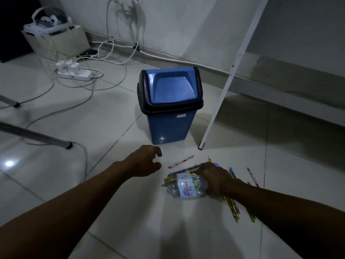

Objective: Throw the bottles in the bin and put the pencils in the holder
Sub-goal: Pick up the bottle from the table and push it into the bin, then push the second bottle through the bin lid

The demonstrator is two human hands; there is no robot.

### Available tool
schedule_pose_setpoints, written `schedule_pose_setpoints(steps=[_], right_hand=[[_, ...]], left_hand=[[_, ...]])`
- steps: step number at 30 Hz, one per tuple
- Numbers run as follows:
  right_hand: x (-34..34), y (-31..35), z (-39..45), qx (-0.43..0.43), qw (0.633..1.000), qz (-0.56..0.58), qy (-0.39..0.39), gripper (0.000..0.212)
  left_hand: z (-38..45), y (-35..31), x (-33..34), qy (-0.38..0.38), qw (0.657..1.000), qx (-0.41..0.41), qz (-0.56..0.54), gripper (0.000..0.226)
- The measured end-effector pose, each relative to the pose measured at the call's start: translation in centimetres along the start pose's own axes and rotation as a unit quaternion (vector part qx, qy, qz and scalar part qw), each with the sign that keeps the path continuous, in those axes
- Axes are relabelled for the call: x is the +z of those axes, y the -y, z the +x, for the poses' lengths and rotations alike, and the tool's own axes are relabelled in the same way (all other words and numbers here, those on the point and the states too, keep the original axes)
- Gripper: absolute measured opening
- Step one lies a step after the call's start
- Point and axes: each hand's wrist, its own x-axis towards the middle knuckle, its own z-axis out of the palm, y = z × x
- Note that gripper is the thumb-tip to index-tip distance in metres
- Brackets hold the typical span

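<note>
Right hand point(216, 181) grips bottle point(186, 187) lying atop pencils point(232, 202); lifting may scatter them. Left hand point(144, 161) open, empty; bin point(168, 126) lid shut.

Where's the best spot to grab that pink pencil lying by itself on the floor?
Pinch the pink pencil at its middle, coming straight down from above. It lies flat on the floor, apart from the bottle and the other pencils, so its thin sides are free for a fingertip grip across its width.
</note>
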Motion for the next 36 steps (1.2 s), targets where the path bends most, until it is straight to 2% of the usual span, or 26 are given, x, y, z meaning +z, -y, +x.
schedule_pose_setpoints(steps=[2,5,8,10,13,15,17,19,20,23,25,28,31,36], right_hand=[[0.6,0.1,0.2,-0.001,0.999,-0.037,-0.033,0.040],[0.1,-0.2,0.0,-0.016,0.998,-0.032,-0.056,0.033],[-2.1,-0.4,-0.8,-0.040,0.995,0.009,-0.095,0.033],[-4.2,-0.6,-1.3,-0.051,0.989,0.061,-0.124,0.029],[-8.1,-0.7,-2.3,-0.079,0.972,0.148,-0.162,0.021],[-10.9,-0.5,-3.0,-0.092,0.953,0.213,-0.196,0.019],[-13.4,-0.4,-3.3,-0.098,0.925,0.279,-0.241,0.017],[-15.4,-0.3,-3.2,-0.108,0.888,0.342,-0.286,0.015],[-16.4,-0.2,-3.0,-0.115,0.869,0.374,-0.304,0.015],[-18.9,0.5,-2.0,-0.129,0.807,0.466,-0.337,0.019],[-20.3,1.1,-1.0,-0.136,0.764,0.531,-0.341,0.031],[-21.7,2.2,0.3,-0.151,0.727,0.585,-0.328,0.033],[-22.3,2.7,1.7,-0.145,0.711,0.606,-0.327,0.031],[-22.0,2.5,3.8,-0.143,0.745,0.561,-0.332,0.032]], left_hand=[[-0.1,0.3,0.3,0.000,1.000,-0.001,-0.005,0.044],[-0.2,0.5,-0.1,-0.037,0.999,0.003,-0.016,0.041],[-0.3,0.3,-1.9,-0.148,0.988,0.041,-0.036,0.025],[-0.2,-0.1,-3.6,-0.269,0.958,0.082,-0.057,0.010],[0.4,-1.0,-6.8,-0.426,0.894,0.105,-0.089,0.005],[1.2,-1.5,-9.2,-0.488,0.859,0.104,-0.116,0.005],[2.5,-1.3,-11.5,-0.521,0.837,0.072,-0.149,0.012],[3.8,-1.1,-13.2,-0.521,0.833,0.013,-0.185,0.028],[4.4,-1.0,-13.8,-0.502,0.843,-0.014,-0.191,0.039],[6.0,-1.4,-14.8,-0.403,0.898,-0.045,-0.170,0.079],[7.0,-1.6,-14.8,-0.358,0.918,-0.047,-0.165,0.094],[8.1,-1.6,-14.1,-0.334,0.925,-0.070,-0.167,0.086],[8.2,-1.6,-13.3,-0.369,0.913,-0.080,-0.152,0.072],[8.5,-1.1,-12.8,-0.417,0.900,-0.070,-0.104,0.066]])
